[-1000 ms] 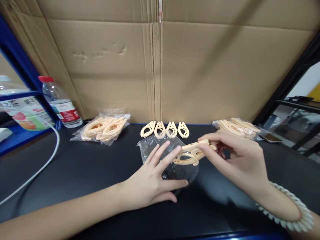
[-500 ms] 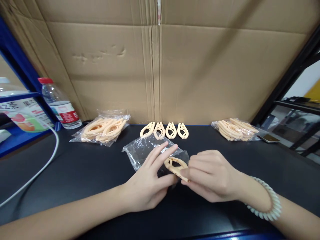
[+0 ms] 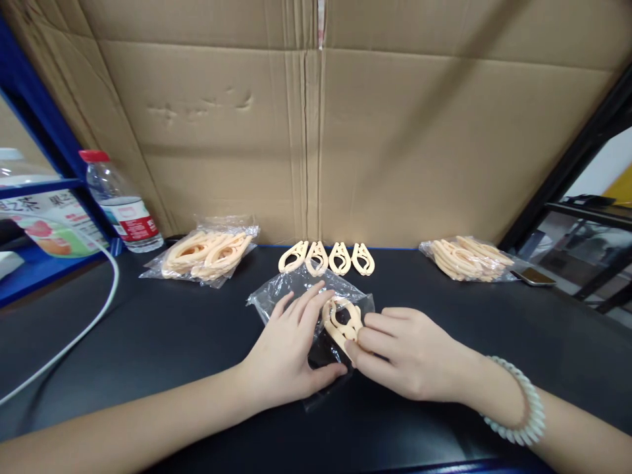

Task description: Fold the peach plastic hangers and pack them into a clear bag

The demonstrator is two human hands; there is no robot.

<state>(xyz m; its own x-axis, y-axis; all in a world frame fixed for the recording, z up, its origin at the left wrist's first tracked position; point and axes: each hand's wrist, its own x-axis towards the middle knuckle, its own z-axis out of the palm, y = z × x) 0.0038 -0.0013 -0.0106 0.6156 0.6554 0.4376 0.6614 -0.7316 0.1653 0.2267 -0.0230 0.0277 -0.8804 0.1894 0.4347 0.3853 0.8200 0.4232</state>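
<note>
A clear plastic bag (image 3: 286, 293) lies on the black table (image 3: 162, 336) in front of me. My left hand (image 3: 291, 345) rests on it with fingers stretched out and the thumb under the bag's near edge. My right hand (image 3: 409, 352) pinches a peach plastic clip (image 3: 342, 320) and holds it at the bag's mouth, partly inside the film. A pale bead bracelet (image 3: 518, 408) is on my right wrist. A row of several loose peach clips (image 3: 326, 257) lies just beyond the bag, by the cardboard.
A filled bag of clips (image 3: 205, 253) lies at the back left, another (image 3: 467, 258) at the back right beside a phone (image 3: 533, 276). A water bottle (image 3: 121, 204), a white cable (image 3: 74, 336) and blue shelving (image 3: 29, 263) are at left. A cardboard wall (image 3: 316, 131) stands behind.
My right hand carried the clip from above the table down and left to the bag's mouth and pushed it partly in. My left hand stayed on the bag, which shifted slightly.
</note>
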